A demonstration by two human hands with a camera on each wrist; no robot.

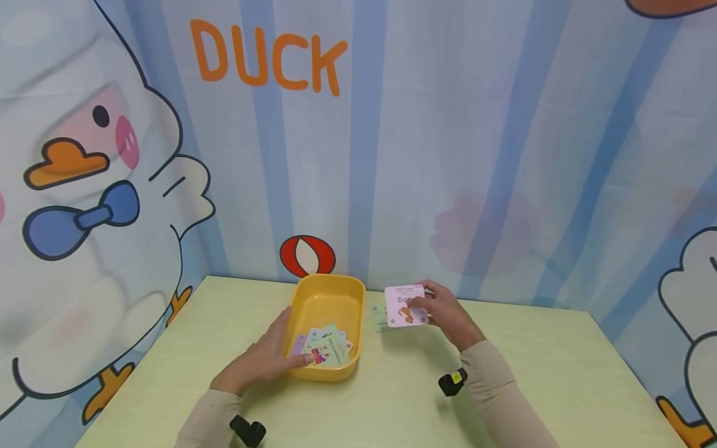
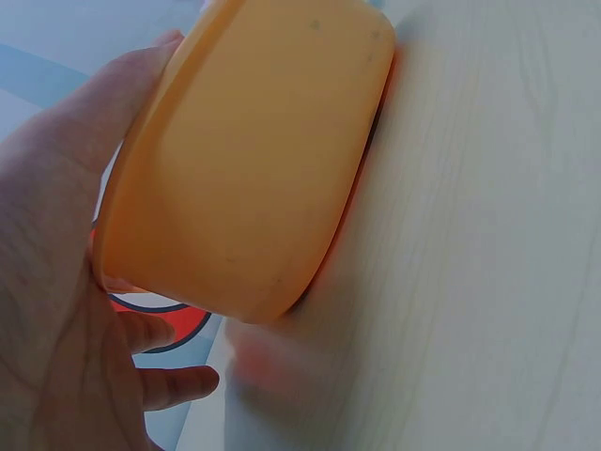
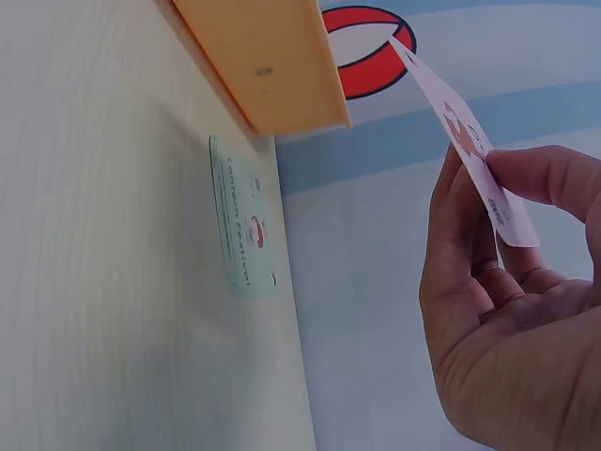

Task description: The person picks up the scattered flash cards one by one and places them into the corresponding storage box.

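My right hand pinches a pink card between thumb and fingers, raised above the table to the right of the bin. It bears a brown dog-like picture, with the letters "og" showing upside down in the head view. Below and partly behind it, a green card printed "Lantern Festival" lies on the table. My left hand holds the near left corner of a yellow bin, its thumb over the rim. Several cards lie in the bin's near end, topped by a green "Children's Day" card.
The pale yellow table stands against a blue striped cloth backdrop with duck drawings and the word DUCK. A dark wrist camera sits at the right sleeve, another wrist camera at the left sleeve.
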